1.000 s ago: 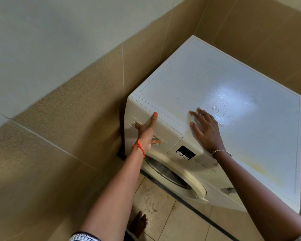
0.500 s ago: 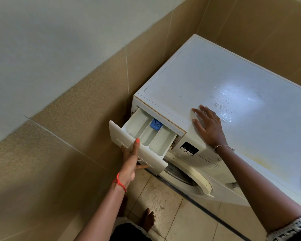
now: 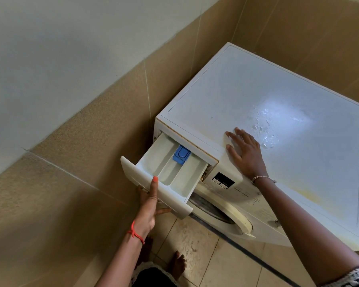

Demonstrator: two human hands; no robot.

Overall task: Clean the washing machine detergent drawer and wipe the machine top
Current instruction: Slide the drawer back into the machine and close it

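Here, in a tiled corner, a person works the detergent drawer (image 3: pixel 164 170) of a white front-loading washing machine (image 3: pixel 282 235). The drawer stands pulled well out of its slot at the machine's upper left front corner. Its three pale compartments are open to view, with a blue insert (image 3: pixel 181 155) at the back of the middle one.

The left hand (image 3: pixel 148 206) grips the drawer's front panel, thumb pressed on the top edge and fingers (image 3: pixel 164 211) curled underneath. The right hand (image 3: pixel 245 154) lies flat on the machine top (image 3: pixel 288 83), its fingers straight and spread, holding nothing. It rests just beside the slot and near a patch of flaky residue (image 3: pixel 263 129).

The drawer's long axis runs from the slot out toward the person's left side, so the left hand at its outer end looks best placed to draw it along that line. The right hand is nearer the blue insert, should that prove to be a release catch. Cleaning appears not yet begun, and no cloth is in view.

A dark display (image 3: pixel 223 181) sits to the right of the slot. The control panel's printing is too small to read, and no brand can be made out. Yellowish staining (image 3: pixel 311 195) marks the top near its front edge.
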